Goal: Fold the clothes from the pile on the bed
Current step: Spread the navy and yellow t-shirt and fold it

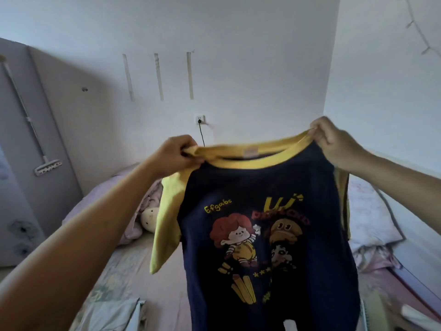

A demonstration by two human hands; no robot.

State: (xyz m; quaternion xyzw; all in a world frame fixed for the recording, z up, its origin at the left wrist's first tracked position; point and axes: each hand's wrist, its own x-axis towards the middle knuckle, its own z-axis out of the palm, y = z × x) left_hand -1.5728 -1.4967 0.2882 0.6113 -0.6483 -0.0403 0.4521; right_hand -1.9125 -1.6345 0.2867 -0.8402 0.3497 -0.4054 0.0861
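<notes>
shirt [262,194]: navy blue, yellow collar and sleeves, cartoon print in red, yellow and white
bed [133,266]: pale pink sheet with faint floral pattern
pillow [367,211]: white, faint pink print
wall [238,56]: white
wardrobe [47,103]: grey

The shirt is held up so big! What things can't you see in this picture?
- Head view: the shirt hem, cut off by the bottom edge.
- The bed behind it, with any clothes pile, hidden by the shirt.
- The right sleeve, mostly hidden behind the shirt body.
- The collar label, too blurred to read.
- The left hand and right hand fingertips, tucked in the collar.
</notes>
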